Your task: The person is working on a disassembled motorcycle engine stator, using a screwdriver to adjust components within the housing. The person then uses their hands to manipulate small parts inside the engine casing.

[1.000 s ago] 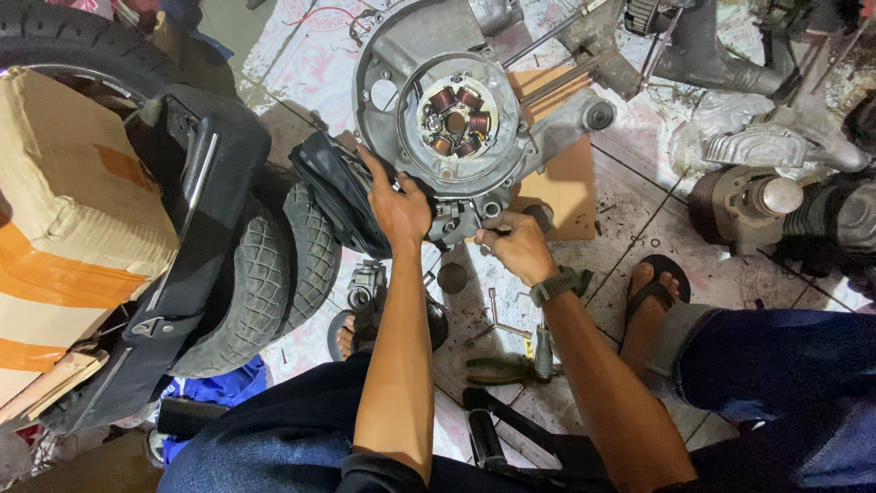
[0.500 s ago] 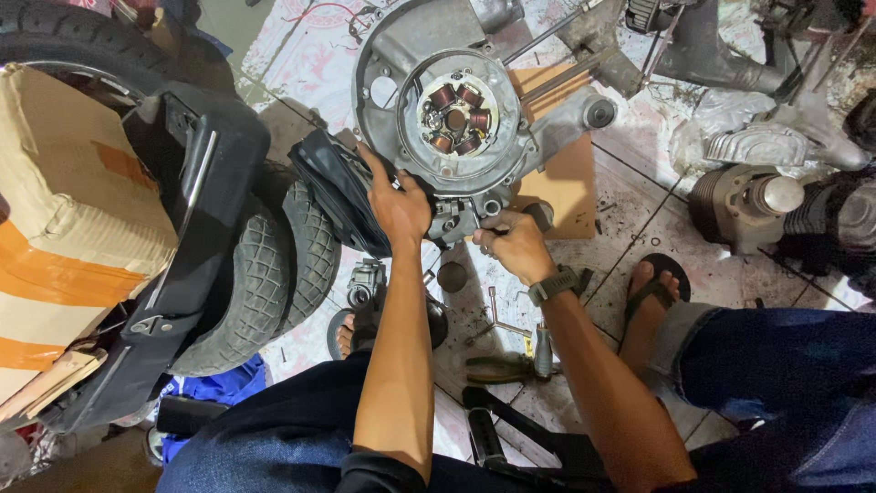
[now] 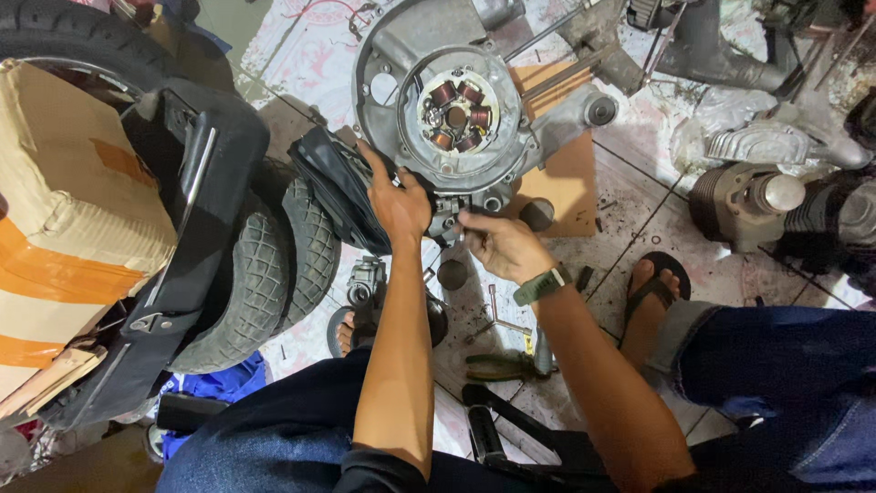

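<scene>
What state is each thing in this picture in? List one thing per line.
Engine case: cover off, copper coils exposed.
Left hand: gripping the case's lower edge.
Right hand: fingers pinched at a small part under the case.
Pliers: lying flat on the floor, unheld.
Tyre: leaning, off the ground contact unclear.

The left hand (image 3: 399, 203) covers the lower rim of the grey engine casing (image 3: 401, 55), hiding what its fingers touch there. The right hand (image 3: 497, 245) pinches something too small to identify at the casing's bottom edge. The casing's top is cut off by the frame. The taped cardboard box (image 3: 64, 210) runs off the left edge, and the tyre (image 3: 64, 32) beyond it is only partly seen
</scene>
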